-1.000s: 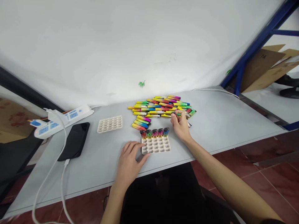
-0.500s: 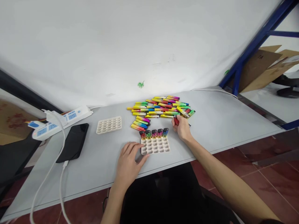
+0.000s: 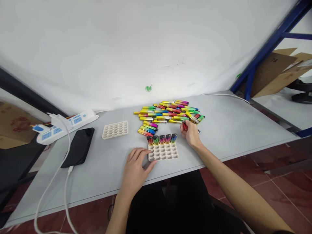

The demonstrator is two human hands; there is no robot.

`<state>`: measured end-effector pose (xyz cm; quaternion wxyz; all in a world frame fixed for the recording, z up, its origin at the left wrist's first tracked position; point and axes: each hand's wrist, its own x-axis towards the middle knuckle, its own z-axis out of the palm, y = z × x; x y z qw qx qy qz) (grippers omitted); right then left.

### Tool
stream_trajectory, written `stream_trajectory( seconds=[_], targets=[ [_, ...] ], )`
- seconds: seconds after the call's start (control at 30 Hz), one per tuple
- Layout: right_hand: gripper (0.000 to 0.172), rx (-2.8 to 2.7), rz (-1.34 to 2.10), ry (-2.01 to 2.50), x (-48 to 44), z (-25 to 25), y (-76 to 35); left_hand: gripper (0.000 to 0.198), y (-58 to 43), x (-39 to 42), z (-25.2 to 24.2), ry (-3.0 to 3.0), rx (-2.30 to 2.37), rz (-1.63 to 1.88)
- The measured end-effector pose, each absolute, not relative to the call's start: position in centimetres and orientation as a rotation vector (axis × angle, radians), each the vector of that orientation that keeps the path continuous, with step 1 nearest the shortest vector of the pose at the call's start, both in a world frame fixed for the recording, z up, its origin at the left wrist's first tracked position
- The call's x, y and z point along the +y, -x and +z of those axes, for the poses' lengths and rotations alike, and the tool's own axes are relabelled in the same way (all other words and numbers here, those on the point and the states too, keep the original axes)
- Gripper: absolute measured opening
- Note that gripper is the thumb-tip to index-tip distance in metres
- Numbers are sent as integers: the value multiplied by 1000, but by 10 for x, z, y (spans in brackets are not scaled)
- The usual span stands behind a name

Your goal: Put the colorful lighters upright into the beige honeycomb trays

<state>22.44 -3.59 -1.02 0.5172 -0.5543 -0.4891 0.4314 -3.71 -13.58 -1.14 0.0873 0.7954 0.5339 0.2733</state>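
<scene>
A white tray with oval holes [image 3: 163, 158] lies on the table in front of me, and several coloured lighters [image 3: 162, 139] stand upright in its far row. My left hand [image 3: 136, 164] rests at the tray's left side, thumb and fingers apart, fingertips at its edge. Right of the tray and beyond it, my right hand [image 3: 191, 134] is closed on a red lighter [image 3: 185, 126], partly hidden by the fingers. Just past that hand spreads a pile of shiny multicoloured lighters [image 3: 170, 112], with a smaller group [image 3: 148, 128] lying behind the tray.
A second white tray [image 3: 115, 130] lies to the left. Further left are a black phone [image 3: 78, 148] on a charging cable [image 3: 65, 182] and a white power strip [image 3: 84, 118]. A wall backs the table; a blue metal frame [image 3: 250, 81] and cardboard boxes [image 3: 273, 70] stand right.
The view has shifted slightly, so everything sits a little further right. Both hands keep nearly the same places, the right still closed on the red lighter.
</scene>
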Motion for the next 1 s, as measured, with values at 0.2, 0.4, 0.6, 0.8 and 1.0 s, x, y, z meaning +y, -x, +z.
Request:
stream_trajectory(
  seconds=[0.2, 0.4, 0.6, 0.8, 1.0],
  targets=[
    [59, -1197, 980, 1316, -38, -12, -220, 25, 37, -136, -11, -2366, 1595, 817],
    [33, -1432, 456, 1314, -59, -2, -220, 20, 38, -136, -10, -2384, 1534, 845],
    [12, -1495, -8, 1143, -93, 50, -218, 13, 38, -135, -9, -2403, 1440, 953],
    [20, -1703, 467, 1043, -126, 67, -182, 12, 39, -134, -11, -2406, 1426, 976],
    [14, -2047, 491, 1065, -126, 36, -154, 13, 38, -134, -9, -2404, 1444, 926]
  ],
)
